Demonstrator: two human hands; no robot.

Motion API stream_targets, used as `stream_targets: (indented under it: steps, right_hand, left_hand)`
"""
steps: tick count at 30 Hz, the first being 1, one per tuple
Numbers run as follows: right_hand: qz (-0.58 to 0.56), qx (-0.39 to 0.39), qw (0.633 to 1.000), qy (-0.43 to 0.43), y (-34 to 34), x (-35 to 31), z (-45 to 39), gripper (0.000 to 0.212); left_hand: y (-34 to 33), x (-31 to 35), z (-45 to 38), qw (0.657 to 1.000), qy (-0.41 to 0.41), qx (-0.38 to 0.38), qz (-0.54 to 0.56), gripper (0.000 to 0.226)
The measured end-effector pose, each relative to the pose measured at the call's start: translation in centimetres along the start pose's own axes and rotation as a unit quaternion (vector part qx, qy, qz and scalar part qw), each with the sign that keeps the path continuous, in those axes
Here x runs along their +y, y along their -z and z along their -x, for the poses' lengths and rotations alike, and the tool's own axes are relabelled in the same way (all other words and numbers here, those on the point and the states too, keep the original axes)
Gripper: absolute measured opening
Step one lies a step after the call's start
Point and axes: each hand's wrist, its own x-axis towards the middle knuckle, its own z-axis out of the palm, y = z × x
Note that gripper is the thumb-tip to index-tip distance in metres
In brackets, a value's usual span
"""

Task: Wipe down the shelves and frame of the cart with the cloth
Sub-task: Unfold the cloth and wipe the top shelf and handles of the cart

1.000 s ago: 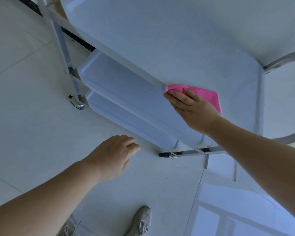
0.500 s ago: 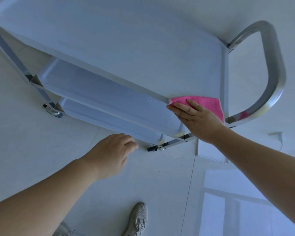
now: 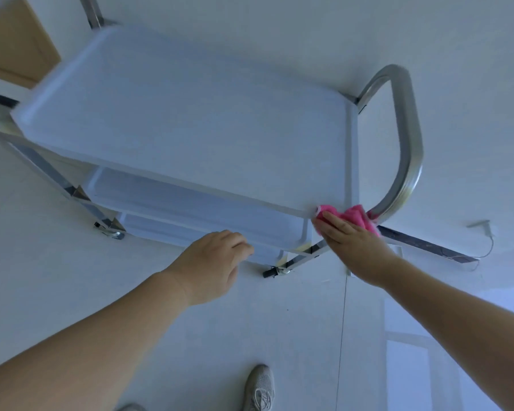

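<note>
Pale tiled floor (image 3: 57, 292) fills most of the view. On it stands the cart (image 3: 190, 129) – three white shelves stacked, shiny metal frame. Top shelf (image 3: 175, 114) is biggest in view, with the middle shelf (image 3: 190, 203) and bottom shelf (image 3: 190, 229) peeking out under its near edge. Curved metal handle (image 3: 410, 143) loops off the cart's right end; a small wheel (image 3: 275, 272) sits at the near corner, another wheel (image 3: 110, 232) at the left. Brown door (image 3: 15, 46) top left. Left hand (image 3: 212, 262) hovers in front of the bottom shelf, fingers loosely curled, holding nothing. Right hand (image 3: 350, 241) lies flat with fingers straight, pressing the pink cloth (image 3: 356, 219) against the near right corner of the top shelf – cloth bunched, next to the handle base. Grey shoe (image 3: 258, 387) at bottom edge. White cable (image 3: 484, 235) on the floor, far right.
</note>
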Motion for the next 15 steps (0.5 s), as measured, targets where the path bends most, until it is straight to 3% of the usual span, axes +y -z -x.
stream_targets:
  steps: [6, 10, 12, 15]
  right_hand:
    - [-0.232, 0.077, 0.968, -0.049, 7.4, 0.5, 3.7, 0.086]
    - [-0.267, 0.165, 0.948, -0.042, 14.3, 1.6, 7.0, 0.076]
    - [-0.252, 0.229, 0.94, -0.032, 17.2, 2.0, 8.5, 0.057]
    - [-0.236, 0.281, 0.93, -0.006, 20.3, 2.2, 10.4, 0.038]
  left_hand:
    - [8.7, 4.4, -4.9, 0.997, 0.024, 0.058, 0.045, 0.037]
    - [14.4, 8.4, -7.9, 0.99, 0.083, 0.012, 0.117, 0.045]
    - [16.6, 10.7, -9.0, 0.968, 0.138, -0.024, 0.208, 0.046]
    - [19.3, 14.1, -10.0, 0.941, 0.163, -0.006, 0.295, 0.032]
